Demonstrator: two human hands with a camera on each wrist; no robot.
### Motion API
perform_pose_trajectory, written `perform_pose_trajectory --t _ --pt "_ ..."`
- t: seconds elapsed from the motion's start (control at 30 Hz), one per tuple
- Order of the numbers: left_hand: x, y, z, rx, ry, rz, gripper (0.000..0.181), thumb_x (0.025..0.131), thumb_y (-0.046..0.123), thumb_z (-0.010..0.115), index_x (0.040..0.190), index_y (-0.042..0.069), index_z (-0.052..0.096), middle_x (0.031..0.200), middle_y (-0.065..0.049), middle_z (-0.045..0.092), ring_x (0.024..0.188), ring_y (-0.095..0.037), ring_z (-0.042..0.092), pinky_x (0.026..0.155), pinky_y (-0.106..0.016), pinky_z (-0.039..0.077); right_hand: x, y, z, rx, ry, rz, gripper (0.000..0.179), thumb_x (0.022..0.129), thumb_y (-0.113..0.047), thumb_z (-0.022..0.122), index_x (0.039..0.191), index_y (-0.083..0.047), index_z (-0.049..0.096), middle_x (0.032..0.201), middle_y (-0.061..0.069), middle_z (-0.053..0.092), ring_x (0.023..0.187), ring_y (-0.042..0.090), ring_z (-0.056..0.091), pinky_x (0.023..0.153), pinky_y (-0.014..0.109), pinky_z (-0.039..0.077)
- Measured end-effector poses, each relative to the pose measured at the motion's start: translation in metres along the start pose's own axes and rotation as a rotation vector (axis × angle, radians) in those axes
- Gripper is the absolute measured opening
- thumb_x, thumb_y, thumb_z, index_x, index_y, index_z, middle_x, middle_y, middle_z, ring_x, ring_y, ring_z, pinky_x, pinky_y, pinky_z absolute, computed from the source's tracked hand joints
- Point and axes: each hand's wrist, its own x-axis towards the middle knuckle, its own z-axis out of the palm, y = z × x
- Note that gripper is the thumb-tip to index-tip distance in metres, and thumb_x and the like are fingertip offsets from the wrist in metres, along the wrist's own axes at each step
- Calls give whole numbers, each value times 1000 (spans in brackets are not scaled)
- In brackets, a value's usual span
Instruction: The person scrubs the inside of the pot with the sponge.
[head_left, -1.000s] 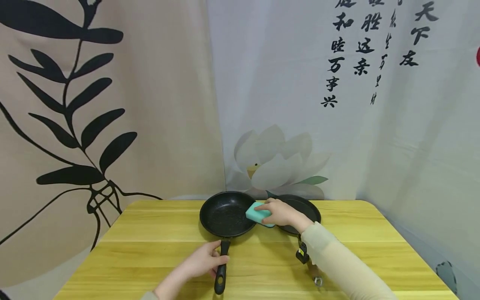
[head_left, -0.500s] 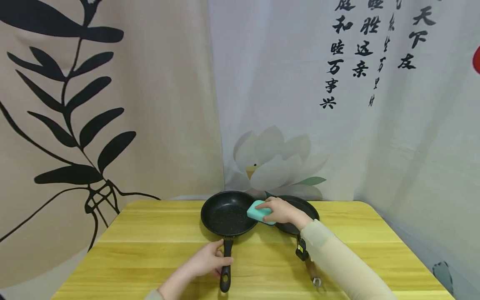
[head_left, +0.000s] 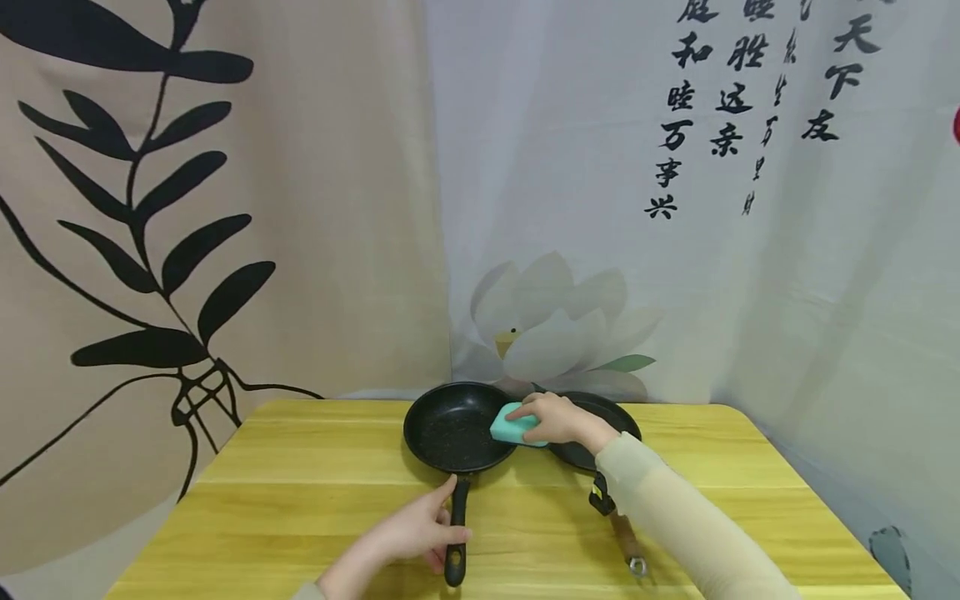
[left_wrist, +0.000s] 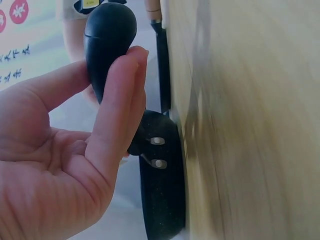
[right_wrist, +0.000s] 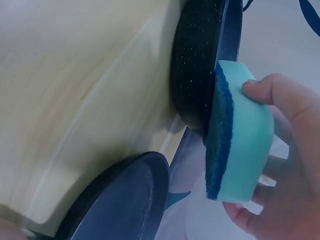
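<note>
One black frying pan is positioned at the far side of the wooden table, its handle gripped between the thumb and bent fingers of the left hand. The right hand pinches a turquoise sponge at the pan's right side, with the dark blue scouring layer facing the rim; full contact between layer and rim cannot be confirmed. Near it on the right, a shallower pan is partly covered by the right hand and sleeve.
</note>
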Motion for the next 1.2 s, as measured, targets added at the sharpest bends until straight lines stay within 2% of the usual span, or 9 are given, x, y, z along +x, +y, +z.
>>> perform_pose_trajectory --t 0.1,0.37,0.53,0.77,0.9,1.07,1.2 --pt "-2 -1 -2 4 6 -4 91 93 13 67 151 -9 0 79 -10 62 52 -15 59 49 -34 56 8 -6 0 -21 -17 -21 44 89 -23 63 133 -26 62 141 16 47 123 39 45 94 59 37" --pt "-1 -1 -3 -4 -9 -8 92 94 15 66 151 -9 -2 82 -11 62 55 -18 61 50 -35 57 19 -15 -5 -102 -80 21 39 90 -24 61 129 -31 65 140 9 50 126 36 43 97 59 34" --pt "-1 -1 0 -7 -4 -32 91 94 16 66 151 -8 -1 82 -11 63 55 -18 62 51 -36 57 24 -18 -2 -104 -113 29 37 90 -26 61 126 -33 67 133 2 55 124 31 46 100 58 33" --pt "-3 -5 7 -17 -27 -55 88 96 18 64 151 -9 0 72 -9 65 53 -15 60 51 -35 57 25 -25 8 -90 -150 50 31 90 -29 62 120 -33 70 128 -5 59 128 32 44 109 64 21" --pt "-1 -5 7 -30 -31 -68 88 96 17 63 152 -7 0 72 -10 64 52 -15 60 51 -34 57 28 -31 8 -77 -171 72 27 90 -37 64 115 -33 72 123 -9 63 128 31 44 109 64 21" --pt "1 -4 4 -25 -23 -63 88 96 18 63 153 -5 0 75 -10 66 53 -17 61 51 -38 57 35 -37 7 -80 -201 99 30 87 -49 66 113 -35 73 121 -11 63 130 30 43 110 62 22" --pt "2 -3 3 -24 -16 -57 89 96 18 64 153 -5 -1 75 -10 67 54 -18 62 51 -39 57 40 -39 7 -95 -201 95 26 87 -44 68 111 -34 74 121 -11 64 126 29 46 109 60 24"
